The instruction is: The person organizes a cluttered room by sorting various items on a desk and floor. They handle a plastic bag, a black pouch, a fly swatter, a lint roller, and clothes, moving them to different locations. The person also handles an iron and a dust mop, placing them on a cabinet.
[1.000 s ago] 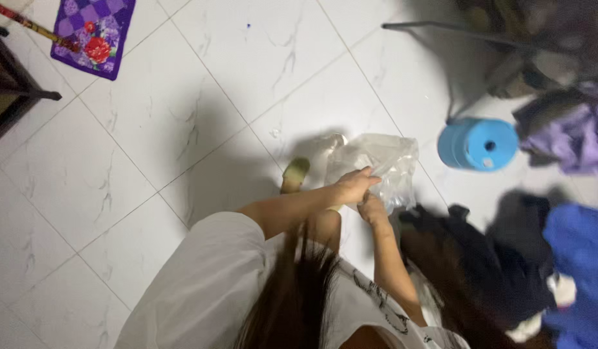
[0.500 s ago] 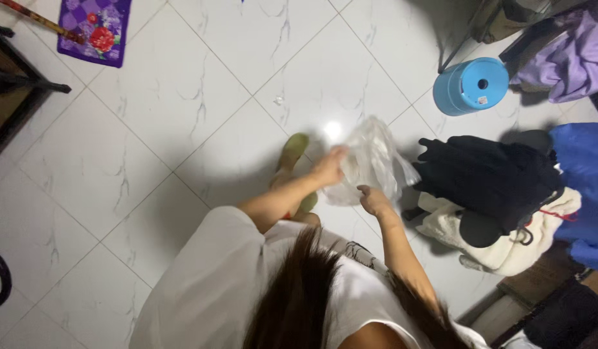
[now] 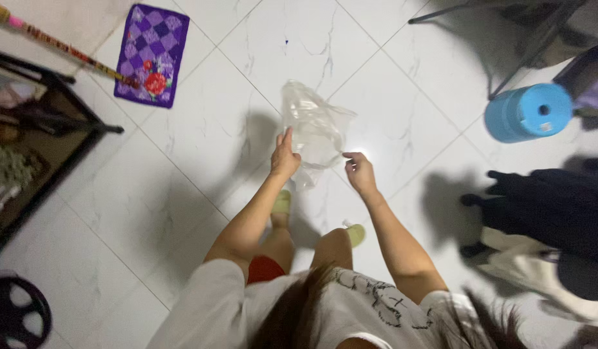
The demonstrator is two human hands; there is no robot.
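Head view: clear plastic bag (image 3: 315, 129) between left grip (image 3: 284, 158) and right grip (image 3: 359, 172).

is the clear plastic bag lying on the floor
No, the clear plastic bag is held up between the left hand and right hand.

I stand on a white marble-look tile floor (image 3: 182, 194) with thin grey grout lines; a bright light glares off it ahead of me. A purple patchwork mat (image 3: 151, 55) lies far left, a striped stick (image 3: 66, 48) touching its edge. A dark rack (image 3: 34, 142) sits left, a blue stool (image 3: 528, 112) right, near dark clothes (image 3: 557, 210).
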